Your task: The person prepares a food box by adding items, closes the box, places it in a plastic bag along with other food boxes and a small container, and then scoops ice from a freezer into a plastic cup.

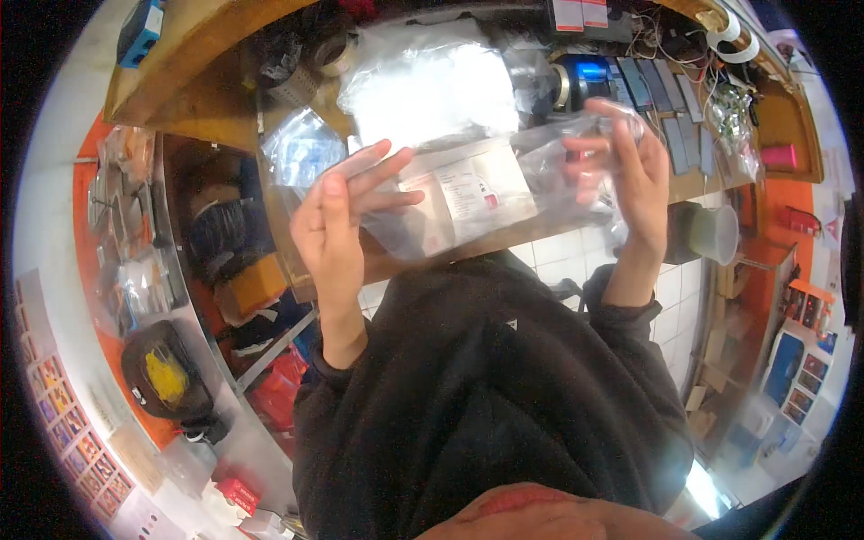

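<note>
A clear plastic bag (pixel 564 186) with a white box (pixel 508 175) inside lies across the near edge of the wooden table. The box carries a printed label. At the bag's left end is my left hand (pixel 346 211), open, its fingers stretched apart over the plastic. My right hand (pixel 637 180) is over the bag's right end, also open; its fingers are spread and partly smeared by motion. Whether any fingertip touches the plastic cannot be told. Just beyond the box lies a stack of shiny clear plastic bags (pixel 432 90), bright with glare.
A small clear packet (pixel 306 148) lies left of the bags. Tape rolls (pixel 337 56) stand behind it. Several flat dark phone-like pieces (pixel 664 85) lie at the right, near cables. A translucent tub (pixel 715 234) stands below the table's right side. A shelf (pixel 180 72) overhangs the far left.
</note>
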Available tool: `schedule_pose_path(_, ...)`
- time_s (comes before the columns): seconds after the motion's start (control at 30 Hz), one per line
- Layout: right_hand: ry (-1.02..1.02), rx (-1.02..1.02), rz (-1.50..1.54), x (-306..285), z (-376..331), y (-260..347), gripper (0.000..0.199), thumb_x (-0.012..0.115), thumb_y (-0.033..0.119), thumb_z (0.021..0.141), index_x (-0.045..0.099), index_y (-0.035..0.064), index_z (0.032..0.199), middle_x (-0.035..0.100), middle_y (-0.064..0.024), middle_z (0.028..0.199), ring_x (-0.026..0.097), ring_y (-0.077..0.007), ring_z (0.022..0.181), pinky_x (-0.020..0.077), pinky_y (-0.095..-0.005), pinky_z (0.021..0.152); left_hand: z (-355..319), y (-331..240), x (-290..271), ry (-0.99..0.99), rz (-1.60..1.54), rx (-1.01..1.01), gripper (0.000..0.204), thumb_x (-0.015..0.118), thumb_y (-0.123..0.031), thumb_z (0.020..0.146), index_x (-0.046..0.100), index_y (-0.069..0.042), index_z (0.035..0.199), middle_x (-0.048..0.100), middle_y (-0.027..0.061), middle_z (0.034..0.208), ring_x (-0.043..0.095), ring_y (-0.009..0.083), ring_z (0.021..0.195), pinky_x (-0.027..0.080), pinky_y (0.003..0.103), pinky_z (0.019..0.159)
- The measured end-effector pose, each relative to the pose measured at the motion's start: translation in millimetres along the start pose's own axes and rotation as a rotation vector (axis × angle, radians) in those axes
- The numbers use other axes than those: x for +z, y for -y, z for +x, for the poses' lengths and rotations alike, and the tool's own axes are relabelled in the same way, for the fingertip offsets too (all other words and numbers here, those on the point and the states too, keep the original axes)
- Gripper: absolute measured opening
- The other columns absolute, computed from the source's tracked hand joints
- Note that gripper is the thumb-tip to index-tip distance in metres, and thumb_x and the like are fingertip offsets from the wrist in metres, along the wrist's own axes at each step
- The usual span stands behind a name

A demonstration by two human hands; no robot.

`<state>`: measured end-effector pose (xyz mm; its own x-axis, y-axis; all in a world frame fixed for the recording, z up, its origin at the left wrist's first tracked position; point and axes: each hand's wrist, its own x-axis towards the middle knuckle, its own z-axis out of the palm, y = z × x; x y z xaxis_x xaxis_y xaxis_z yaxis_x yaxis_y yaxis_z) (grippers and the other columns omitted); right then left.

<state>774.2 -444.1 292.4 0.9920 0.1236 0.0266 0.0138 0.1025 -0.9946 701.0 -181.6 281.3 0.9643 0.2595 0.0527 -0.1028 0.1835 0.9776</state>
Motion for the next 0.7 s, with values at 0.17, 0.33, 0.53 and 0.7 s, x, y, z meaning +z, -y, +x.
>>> schedule_pose_path(0.17, -0.061, -0.009, -0.050, -5.9, -0.3, -27.2, 0.031, 0.045, 0.026, 0.095, 0.059, -0.0004, 0.088, 0.065, -0.0113, 0.067, 0.063, -0.0138, 0.058, 0.0475, -0.0206, 0.054, -27.2, 21.2, -13.5, 0.065, 0.042, -0.126, 0.041, 0.033, -0.022, 0.098, 0.059, 0.010, 0.101, 0.065, 0.0187, 0.096, 0.064, 0.0223, 0.080, 0.047, 0.029, 0.076)
schedule_pose_path(0.33, 0.356, -0.287, -0.408, 68.2, -37.0, -45.1, 0.040, 0.070, 0.016, 0.076, 0.049, 0.0030, 0.108, 0.061, -0.0139, 0.100, 0.060, -0.0237, 0.092, 0.0482, -0.0337, 0.074, -40.2, 11.8, 12.0, 0.260, 0.246, 0.001, 0.033, 0.044, -0.022, 0.093, 0.059, 0.004, 0.108, 0.064, 0.0165, 0.101, 0.060, 0.0254, 0.095, 0.044, 0.034, 0.084)
schedule_pose_path(0.53, 0.192, 0.260, 0.012, 73.6, -54.4, -38.3, 0.050, 0.062, -0.004, 0.072, 0.038, 0.0030, 0.115, 0.058, -0.0108, 0.089, 0.061, -0.0164, 0.080, 0.0485, -0.0287, 0.068, -39.5, 34.4, 17.2, 0.314, 0.624, 0.413, 0.048, 0.071, -0.022, 0.074, 0.054, 0.002, 0.112, 0.061, 0.0133, 0.089, 0.058, 0.0302, 0.088, 0.042, 0.036, 0.088)
schedule_pose_path(0.7, 0.336, 0.371, 0.187, 53.4, -53.2, -19.9, 0.052, 0.067, 0.001, 0.074, 0.041, 0.0021, 0.119, 0.059, -0.0121, 0.094, 0.060, -0.0181, 0.079, 0.0485, -0.0303, 0.070, -11.7, 120.1, 25.7, 0.268, 0.678, 0.097, 0.056, 0.077, -0.024, 0.061, 0.054, -0.001, 0.106, 0.055, 0.0126, 0.096, 0.048, 0.0301, 0.104, 0.038, 0.043, 0.087)
